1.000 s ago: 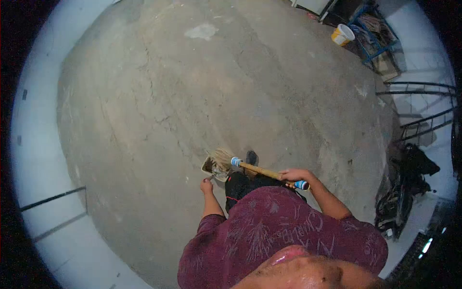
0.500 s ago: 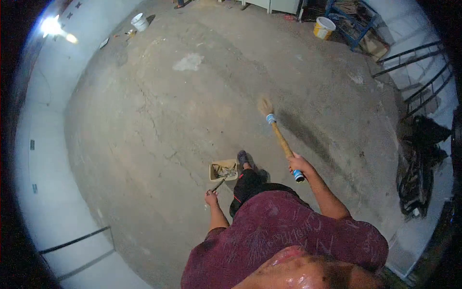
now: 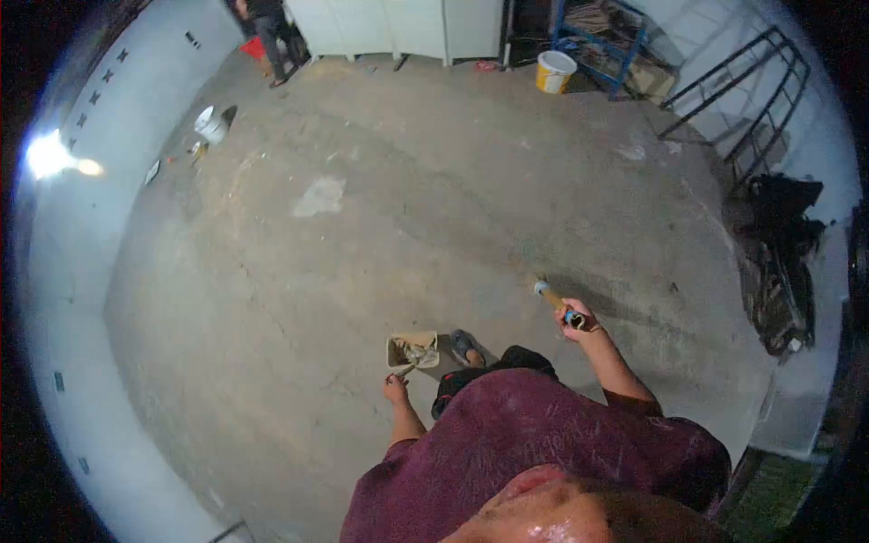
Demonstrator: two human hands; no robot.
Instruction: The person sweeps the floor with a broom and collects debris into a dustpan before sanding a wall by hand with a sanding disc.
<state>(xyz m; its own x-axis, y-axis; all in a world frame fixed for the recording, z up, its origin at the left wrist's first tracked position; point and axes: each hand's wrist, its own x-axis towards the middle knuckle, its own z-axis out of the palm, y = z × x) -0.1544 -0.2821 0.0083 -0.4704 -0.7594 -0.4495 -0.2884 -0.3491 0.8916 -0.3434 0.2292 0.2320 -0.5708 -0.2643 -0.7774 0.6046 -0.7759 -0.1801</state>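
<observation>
My right hand (image 3: 577, 320) is wrapped around the handle of a broom (image 3: 552, 297) with blue-and-white bands. The broom points down and away from me, so its handle looks short, and its bristles blend into the floor. On my left side, my left hand (image 3: 396, 387) grips the handle of a dustpan (image 3: 390, 355), a cream box-shaped pan. Pale scraps of debris (image 3: 416, 351) lie inside it. The dustpan is low, beside my shoe (image 3: 465, 347).
Worn concrete floor (image 3: 362, 253) stretches ahead. A white bucket (image 3: 211, 125) stands far left, near another person (image 3: 272, 36). At the back are white cabinets (image 3: 389, 27), a yellow-and-white bucket (image 3: 554, 74) and a blue rack (image 3: 602, 63). Metal frames (image 3: 738, 100) and black bags (image 3: 778, 262) line the right wall.
The view has tilted up, showing more of the cabinets and the other person. The broom has swung from reaching forward to a steeper, foreshortened angle. Both hands keep their grips.
</observation>
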